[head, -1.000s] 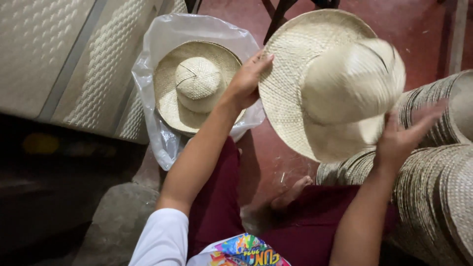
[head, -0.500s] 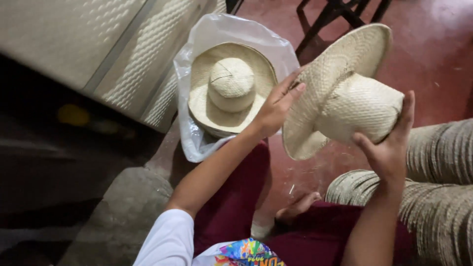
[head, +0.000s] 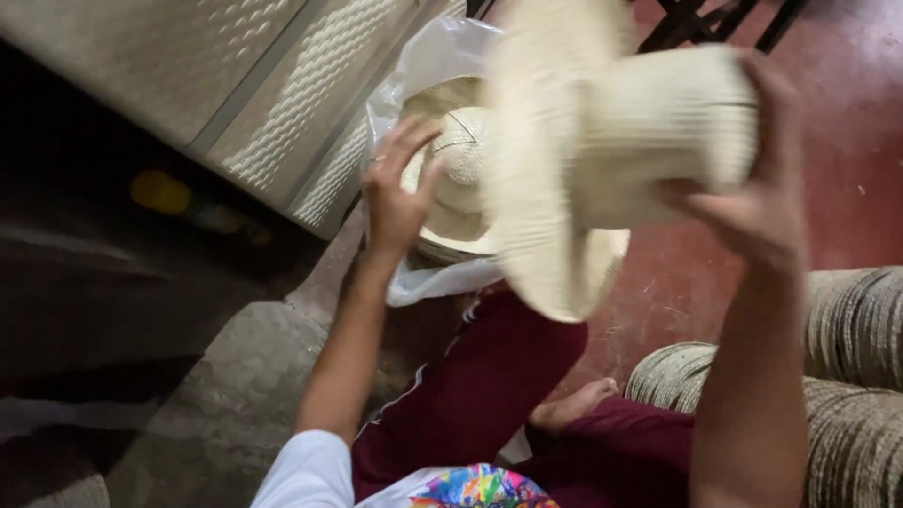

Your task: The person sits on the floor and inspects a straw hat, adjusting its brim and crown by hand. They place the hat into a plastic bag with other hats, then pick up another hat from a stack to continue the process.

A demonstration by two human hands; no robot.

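The head camera looks down on a person seated on a red floor, legs in dark red trousers folded below.

The right hand is raised near the camera and grips the crown of a pale straw hat. Its fingers curl over the top of the crown and the thumb presses in from below, so the hand is closed around the hat. The hat is tipped on its side, with the brim facing left and the crown pointing right, and it is blurred.

The left hand is spread open with the fingers apart and holds nothing. It hovers over a second straw hat, which lies crown up inside a clear plastic bag on the floor. Whether the fingertips touch that hat cannot be told. The held hat's brim overlaps the bagged hat in this view.

A stack of woven hats sits at the lower right, beside the right forearm. A pale textured panel runs along the upper left, just beside the bag. Dark chair legs stand at the top edge.
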